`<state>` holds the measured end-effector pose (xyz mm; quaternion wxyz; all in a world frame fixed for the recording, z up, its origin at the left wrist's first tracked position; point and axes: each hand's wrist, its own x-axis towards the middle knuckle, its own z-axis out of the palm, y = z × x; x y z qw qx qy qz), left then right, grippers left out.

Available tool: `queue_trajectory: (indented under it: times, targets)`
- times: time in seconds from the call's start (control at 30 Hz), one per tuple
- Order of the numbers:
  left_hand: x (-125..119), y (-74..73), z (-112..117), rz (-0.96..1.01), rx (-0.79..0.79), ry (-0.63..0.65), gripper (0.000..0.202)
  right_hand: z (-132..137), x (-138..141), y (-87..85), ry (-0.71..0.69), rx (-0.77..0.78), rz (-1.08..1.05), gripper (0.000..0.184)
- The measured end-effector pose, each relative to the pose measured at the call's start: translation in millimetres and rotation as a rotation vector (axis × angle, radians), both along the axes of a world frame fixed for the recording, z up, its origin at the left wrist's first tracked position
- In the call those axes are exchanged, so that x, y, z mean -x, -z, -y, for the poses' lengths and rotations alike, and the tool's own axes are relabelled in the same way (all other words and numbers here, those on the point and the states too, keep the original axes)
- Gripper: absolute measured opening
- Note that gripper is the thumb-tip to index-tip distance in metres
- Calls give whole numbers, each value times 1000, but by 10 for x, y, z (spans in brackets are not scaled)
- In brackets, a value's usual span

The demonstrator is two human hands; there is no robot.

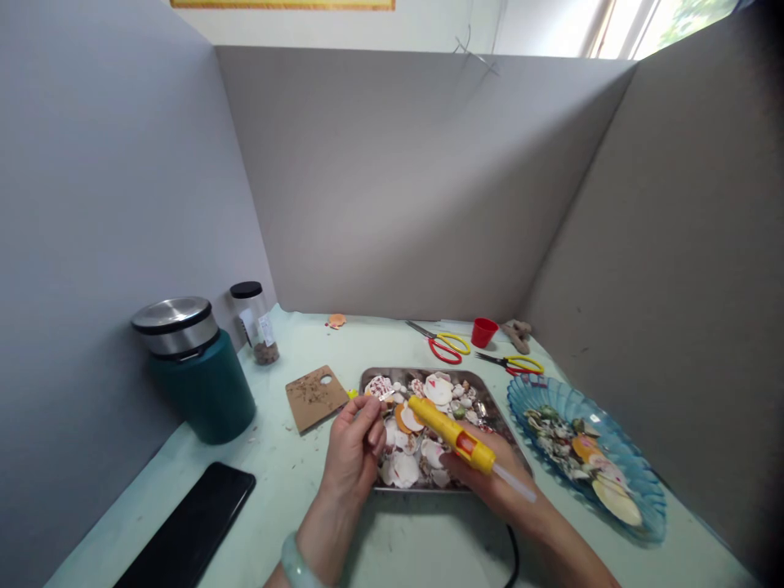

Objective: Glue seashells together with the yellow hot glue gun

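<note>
My right hand is wrapped round a yellow hot glue gun, with a clear glue stick poking out of its back end. The gun's tip points left, toward my left hand. Thumb and finger of that hand pinch a small whitish piece, too small to name. Both hands are above a metal tray filled with shells, among them a flat white shell and a round white one. The glue gun's handle is mostly hidden by my right hand.
At left stand a teal flask, a black-lidded jar and a black phone. A brown board lies beside the tray. Behind are two scissors and a red cup. A blue dish holds shells at right.
</note>
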<state>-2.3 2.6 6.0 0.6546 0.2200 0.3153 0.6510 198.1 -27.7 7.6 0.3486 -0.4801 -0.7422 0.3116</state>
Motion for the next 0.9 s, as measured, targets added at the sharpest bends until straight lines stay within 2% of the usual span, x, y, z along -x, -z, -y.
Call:
queue_trajectory:
  times: [0.13,0.23,0.37,0.47,0.53,0.6,0.7,0.9]
  targets:
    - [0,-7,7,-7,-7,6,41,-63,-132,20,77,-27,220,30]
    - [-4,-2,17,-19,-16,35,39,-78,-218,-3,76,-32,378,39]
    - [-20,11,35,-46,-41,77,36,-55,-251,-155,53,-81,396,30]
    - [-37,22,57,-70,-57,129,33,-32,-112,-266,126,-180,280,24]
    - [-49,29,72,-78,-70,155,31,-23,62,-293,98,-200,152,19]
    - [-59,33,84,-83,-87,174,30,-21,256,-286,54,-183,60,17]
    - [-72,31,94,-104,-101,195,28,-30,486,-254,80,-158,-102,14]
    - [-85,16,98,-144,-83,206,30,-69,608,-187,182,-31,-369,20]
